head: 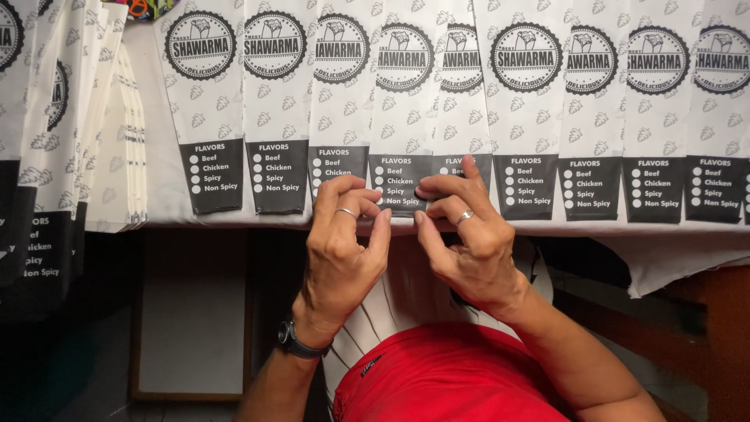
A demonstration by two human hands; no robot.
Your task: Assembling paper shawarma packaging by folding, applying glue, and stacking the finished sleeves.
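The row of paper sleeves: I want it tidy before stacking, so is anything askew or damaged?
Mostly neat. The white printed paper sleeves overlap evenly along the table edge, but the one under the left hand and right hand sits lower than its neighbours. No tears or spills show.

Paper sleeves [469, 101] overlapped edge to edge across table [156, 195]; open space below its edge

I am seeing paper bags [400, 101] showing white with a pale grey repeating motif, each bearing a round black-and-white badge and a black panel with white dots at the lower end. The left hand [341, 246] is wearing a silver ring [346, 211] and a black watch [297, 341]. The right hand [469, 242] is wearing a silver band [465, 216]. A red shirt [449, 375] is glowing below.
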